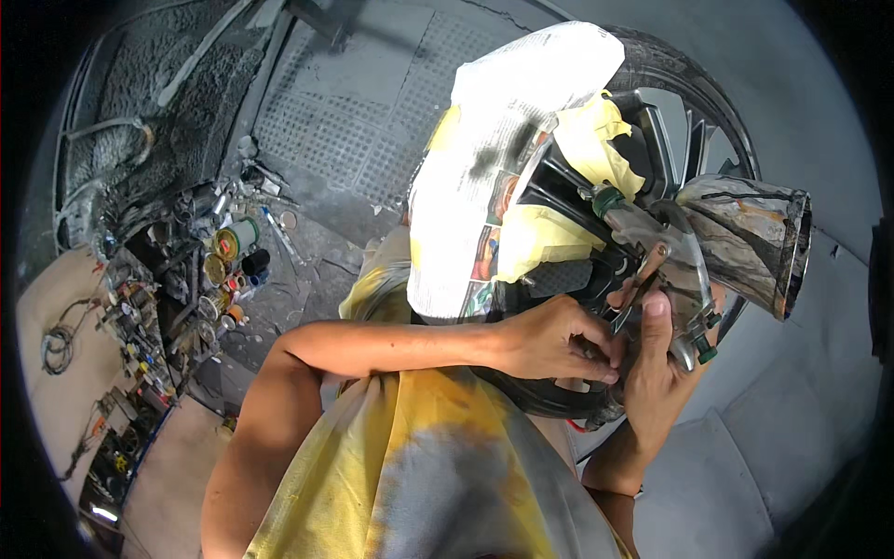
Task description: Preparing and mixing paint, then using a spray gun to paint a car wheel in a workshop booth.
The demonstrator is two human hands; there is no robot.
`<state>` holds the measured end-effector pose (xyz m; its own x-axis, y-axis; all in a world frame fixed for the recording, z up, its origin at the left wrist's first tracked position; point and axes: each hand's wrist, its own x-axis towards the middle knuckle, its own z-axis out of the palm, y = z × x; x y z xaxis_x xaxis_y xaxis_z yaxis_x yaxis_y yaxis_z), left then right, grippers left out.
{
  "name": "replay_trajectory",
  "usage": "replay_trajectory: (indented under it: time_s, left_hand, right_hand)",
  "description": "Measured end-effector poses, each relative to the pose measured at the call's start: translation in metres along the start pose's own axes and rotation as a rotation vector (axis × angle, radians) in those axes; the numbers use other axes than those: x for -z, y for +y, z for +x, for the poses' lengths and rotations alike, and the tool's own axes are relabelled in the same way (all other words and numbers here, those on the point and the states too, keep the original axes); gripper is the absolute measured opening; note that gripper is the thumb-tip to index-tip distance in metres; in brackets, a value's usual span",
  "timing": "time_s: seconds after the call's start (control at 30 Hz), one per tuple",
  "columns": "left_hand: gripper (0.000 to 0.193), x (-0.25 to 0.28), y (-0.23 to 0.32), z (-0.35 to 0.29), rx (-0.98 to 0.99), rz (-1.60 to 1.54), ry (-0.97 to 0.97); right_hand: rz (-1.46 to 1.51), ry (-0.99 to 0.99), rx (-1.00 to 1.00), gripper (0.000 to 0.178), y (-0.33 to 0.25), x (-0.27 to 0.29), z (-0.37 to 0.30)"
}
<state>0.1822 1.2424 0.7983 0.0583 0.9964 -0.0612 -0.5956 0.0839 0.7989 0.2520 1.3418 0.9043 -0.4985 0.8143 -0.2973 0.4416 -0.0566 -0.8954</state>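
My right hand [649, 387] is wrapped round the handle of a metal spray gun [684, 256], its thumb uppermost. A paint-stained cup [745, 242] is attached to the gun and tilts out to the right. Just left of the handle, my left hand [554, 340] has its fingers curled together in a pinch; what they hold, if anything, cannot be made out. Under both hands lies a car wheel [666, 116] with dark and silver spokes. Newspaper [466, 205] covers its left side, and yellow masking tape [596, 140] sticks over some of the spokes.
Paint cans [237, 240], bottles and tools crowd the floor at the left. Beyond them stands a dark, paint-crusted panel [177, 84]. A coiled cable [58, 349] is at the far left. Grey sheeting [801, 410] extends along the right. A paint-stained apron [438, 466] covers my front.
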Motion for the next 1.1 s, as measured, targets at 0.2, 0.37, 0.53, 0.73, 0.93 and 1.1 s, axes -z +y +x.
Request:
replay_trajectory:
  time_s: [0.2, 0.37, 0.53, 0.73, 0.93, 1.1]
  left_hand:
    - [0.016, -0.002, 0.002, -0.002, -0.018, -0.008, -0.012]
    - [0.014, -0.005, 0.003, -0.004, -0.038, -0.027, 0.005]
    - [0.015, -0.006, 0.003, -0.008, 0.03, -0.061, -0.023]
    - [0.013, -0.01, 0.007, -0.012, 0.059, -0.05, -0.005]
    - [0.013, -0.013, 0.0, -0.015, 0.033, -0.005, 0.015]
    - [0.014, -0.017, 0.0, -0.016, 0.042, -0.01, 0.009]
  right_hand:
    - [-0.009, -0.022, -0.018, 0.029, -0.003, -0.001, -0.003]
    - [-0.011, -0.054, -0.007, 0.029, 0.001, 0.002, -0.006]
    - [-0.035, -0.071, -0.015, 0.029, 0.001, 0.002, -0.009]
    - [-0.062, -0.091, -0.008, 0.03, 0.002, 0.005, -0.013]
    - [-0.07, -0.093, -0.016, 0.032, -0.001, 0.001, -0.017]
    - [-0.107, -0.128, -0.068, 0.033, -0.005, 0.006, -0.02]
